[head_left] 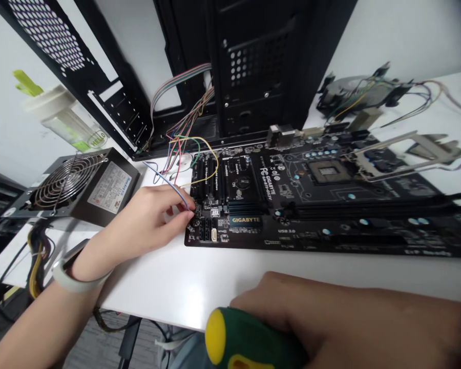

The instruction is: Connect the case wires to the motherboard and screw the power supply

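Observation:
A black Gigabyte motherboard (249, 187) lies flat on the white table. At its near left corner my left hand (161, 218) is closed in a pinch, thumb and forefinger on the end of a blue wire (171, 185). The connector between the fingertips is mostly hidden. Red, green and yellow wires (200, 139) loop above that end of the board. Low in the view, my right hand (292, 307) is wrapped round a screwdriver with a green and yellow handle (249, 338). Its shaft cannot be seen.
Behind the board stands a black computer case (249, 77), trailing a ribbon of wires. A power supply (88, 184) sits at the left, with a lidded cup (63, 115) behind it. A CPU cooler (349, 95) with cables rests at the back right. The table edge (149, 318) runs in front.

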